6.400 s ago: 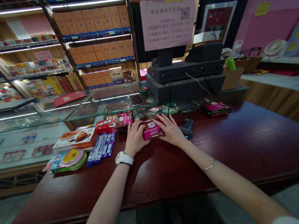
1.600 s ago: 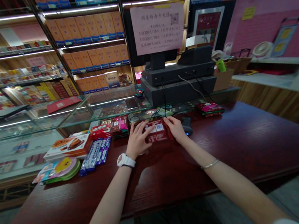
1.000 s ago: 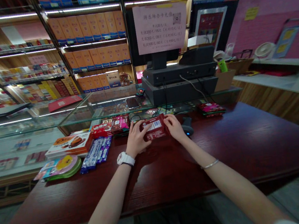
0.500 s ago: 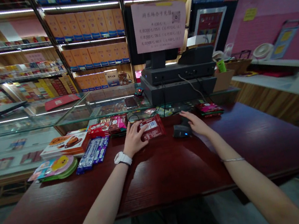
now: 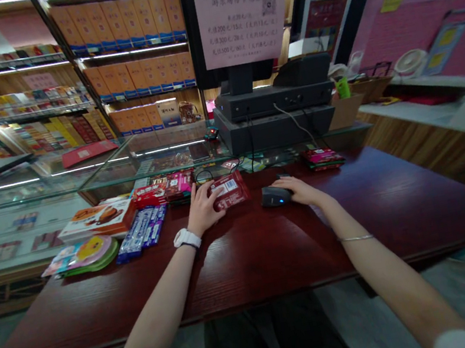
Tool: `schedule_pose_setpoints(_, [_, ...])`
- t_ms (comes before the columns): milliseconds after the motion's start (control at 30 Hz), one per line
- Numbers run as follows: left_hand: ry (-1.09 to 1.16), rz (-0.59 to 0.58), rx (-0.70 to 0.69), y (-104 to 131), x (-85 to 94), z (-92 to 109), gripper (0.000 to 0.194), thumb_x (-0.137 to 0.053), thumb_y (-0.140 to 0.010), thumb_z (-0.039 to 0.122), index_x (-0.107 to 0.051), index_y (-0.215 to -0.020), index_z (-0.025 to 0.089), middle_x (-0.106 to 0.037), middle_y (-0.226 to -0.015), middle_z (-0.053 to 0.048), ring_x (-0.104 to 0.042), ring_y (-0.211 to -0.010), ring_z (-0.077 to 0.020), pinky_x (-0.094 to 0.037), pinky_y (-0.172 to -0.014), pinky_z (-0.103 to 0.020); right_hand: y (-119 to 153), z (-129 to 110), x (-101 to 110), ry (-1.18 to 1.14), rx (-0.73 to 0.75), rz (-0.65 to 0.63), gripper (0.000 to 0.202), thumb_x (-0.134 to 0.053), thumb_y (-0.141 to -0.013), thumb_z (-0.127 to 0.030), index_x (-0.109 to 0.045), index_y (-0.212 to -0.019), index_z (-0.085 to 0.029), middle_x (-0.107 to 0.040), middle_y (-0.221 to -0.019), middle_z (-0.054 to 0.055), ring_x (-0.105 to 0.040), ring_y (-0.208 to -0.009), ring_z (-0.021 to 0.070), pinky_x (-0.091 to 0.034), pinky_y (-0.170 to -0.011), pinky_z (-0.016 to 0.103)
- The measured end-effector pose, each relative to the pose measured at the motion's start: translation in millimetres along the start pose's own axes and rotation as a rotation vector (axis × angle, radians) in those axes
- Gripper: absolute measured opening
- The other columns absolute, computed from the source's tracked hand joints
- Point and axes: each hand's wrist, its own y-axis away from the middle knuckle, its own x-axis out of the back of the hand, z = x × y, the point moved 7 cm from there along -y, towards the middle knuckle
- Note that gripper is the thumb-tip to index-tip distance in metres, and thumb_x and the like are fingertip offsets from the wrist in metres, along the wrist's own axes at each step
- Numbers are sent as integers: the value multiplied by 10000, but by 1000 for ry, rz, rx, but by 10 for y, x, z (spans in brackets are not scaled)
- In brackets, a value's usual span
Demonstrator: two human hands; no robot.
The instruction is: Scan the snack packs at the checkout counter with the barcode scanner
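Observation:
My left hand [image 5: 203, 206], with a white watch on its wrist, touches the left end of a dark red packet [image 5: 230, 190] whose barcode faces up. Its fingers are spread. Right of the packet, a black barcode scanner [image 5: 273, 196] with a blue light lies on the dark red table [image 5: 248, 261]. My right hand [image 5: 300, 189] has its fingers round the handle side of the scanner. A pile of red and pink packets [image 5: 178, 184] lies behind my left hand.
On the left are blue packets [image 5: 143, 233], an orange and white box [image 5: 100, 219] and round colourful packs [image 5: 89, 253]. More packets [image 5: 322, 159] lie at the right back. Behind stand a glass counter [image 5: 156, 151] and a black register [image 5: 277, 121].
My right hand has moved onto the scanner and closed round it; before, its fingers were stretched out beside it. The view has tilted down slightly. My left hand stays at the packet.

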Motion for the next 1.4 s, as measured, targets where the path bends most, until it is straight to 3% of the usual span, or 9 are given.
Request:
schedule_pose_setpoints(267, [-28,-14,17,-2,-18,-25,532,-707,-713,332,-600,-1225,234,-503,-1403,-143,-470,-1312,-322,-164,-1187,-607,-80,-379,-54,-32,54,26,633,-587,-720,-123,-591,-1331,-289,-683,-1242,52,-570,-1119,258,-423,-1018,481])
schedule_pose_setpoints(400, [-41,0,5,4,-18,-30,532,-709,-708,328,-609,-1216,207,-501,-1400,-162,-478,-1302,-327,-164,-1190,-599,-98,-556,-50,-40,111,31,509,-601,-769,-168,-638,-1266,-270,-699,-1202,53,-583,-1025,252,-445,-987,462])
schedule_pose_setpoints(633, [-27,8,13,8,9,-48,515,-700,-708,311,-605,-1207,226,-501,-1405,-140,-475,-1303,-321,-167,-1192,-597,-109,-746,-54,15,167,28,392,-650,-789,-243,-637,-1180,-223,-683,-1150,84,-608,-1070,259,-392,-1046,490])
schedule_pose_setpoints(800, [-21,19,30,1,46,-42,514,-700,-704,300,-605,-1204,226,-509,-1394,-133,-477,-1298,-325,-186,-1187,-594,-84,-827,46,-54,129,140,400,-645,-805,-295,-600,-1193,-209,-634,-1163,101,-614,-1057,252,-481,-916,372])
schedule_pose_setpoints(900, [-32,24,26,6,43,-40,516,-700,-711,305,-604,-1210,220,-508,-1393,-140,-477,-1298,-325,-190,-1185,-592,-60,-885,164,-106,106,229,363,-661,-818,-414,-610,-1114,-209,-640,-1093,86,-625,-990,241,-497,-868,343])
schedule_pose_setpoints(1033, [-58,31,25,12,43,-37,507,-706,-711,312,-607,-1197,212,-515,-1383,-144,-479,-1301,-311,-192,-1192,-567,-25,-865,352,-119,44,336,386,-638,-816,-574,-619,-925,-203,-653,-906,68,-630,-848,232,-506,-801,341])
schedule_pose_setpoints(1167, [-61,34,47,9,57,-40,499,-710,-703,305,-609,-1184,220,-513,-1392,-143,-479,-1303,-310,-215,-1181,-565,49,-642,544,-221,-65,420,456,-584,-814,-651,-607,-885,-201,-647,-764,45,-622,-734,221,-505,-710,333])
schedule_pose_setpoints(1300, [-64,41,60,10,55,-45,492,-711,-705,299,-617,-1180,217,-506,-1401,-147,-477,-1304,-316,-234,-1175,-561,97,-415,564,-401,-217,347,469,-571,-811,-645,-590,-919,-189,-591,-601,-9,-567,-547,170,-462,-568,287])
schedule_pose_setpoints(1400, [-74,41,56,11,39,-46,481,-705,-711,304,-619,-1176,220,-510,-1398,-143,-478,-1301,-320,-206,-1186,-574,78,-466,520,-456,-224,274,489,-591,-802,-616,-583,-1019,-178,-585,-590,-24,-556,-537,158,-455,-562,275])
